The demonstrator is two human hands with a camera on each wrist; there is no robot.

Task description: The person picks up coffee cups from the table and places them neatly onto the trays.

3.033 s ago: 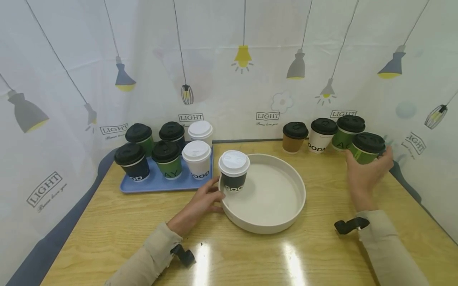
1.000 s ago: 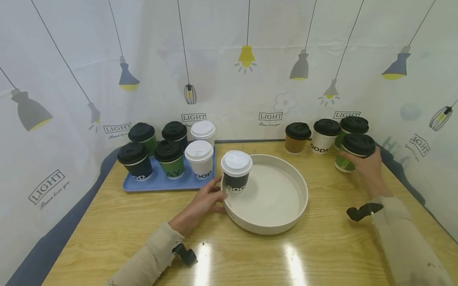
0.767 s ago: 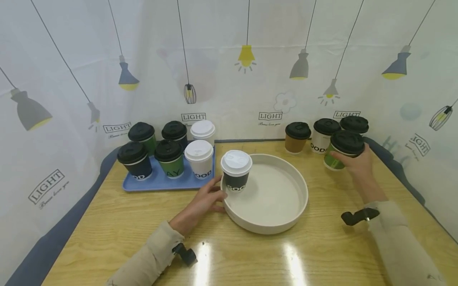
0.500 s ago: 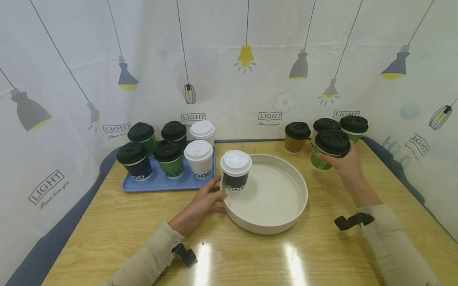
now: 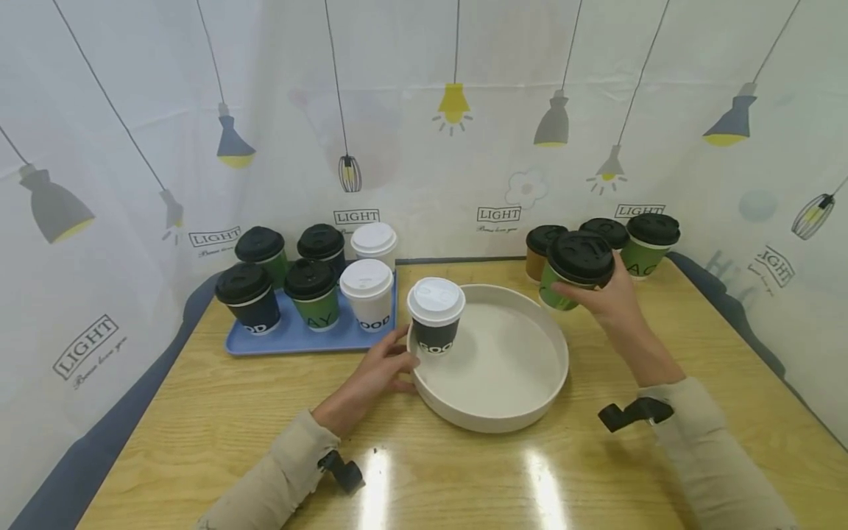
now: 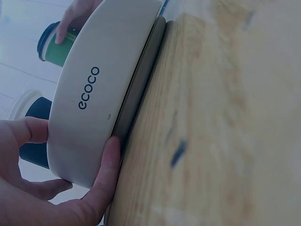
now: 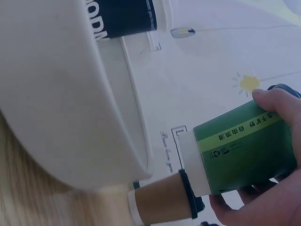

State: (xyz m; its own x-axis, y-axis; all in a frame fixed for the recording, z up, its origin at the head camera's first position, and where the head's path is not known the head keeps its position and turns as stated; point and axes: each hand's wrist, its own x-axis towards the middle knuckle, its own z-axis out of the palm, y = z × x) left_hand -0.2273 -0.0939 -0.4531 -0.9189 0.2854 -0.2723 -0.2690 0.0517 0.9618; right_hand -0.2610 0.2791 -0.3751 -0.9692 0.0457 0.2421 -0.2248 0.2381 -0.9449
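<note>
My right hand (image 5: pixel 606 294) grips a green paper coffee cup (image 7: pixel 249 150) with a black lid (image 5: pixel 580 256). It holds the cup in the air by the right rear rim of a round off-white tray (image 5: pixel 493 425). My left hand (image 5: pixel 377 372) holds that tray at its left side; in the left wrist view, fingers (image 6: pixel 109 162) lie at its base and against its wall. A dark coffee cup with a white lid (image 5: pixel 436 300) stands upright inside the tray, near the left hand.
A blue rectangular tray (image 5: pixel 278 347) at the left bears several lidded cups. At the back right stand a brown cup (image 7: pixel 162 200), a black-lidded cup (image 5: pixel 604 232) partly hidden, and a green cup (image 5: pixel 645 254). A patterned curtain (image 5: pixel 424 162) hangs behind the wooden table (image 5: pixel 278 427).
My right hand has carried the green cup leftward from the back right group and lifted it near the round tray. The left hand stays at the tray's side.
</note>
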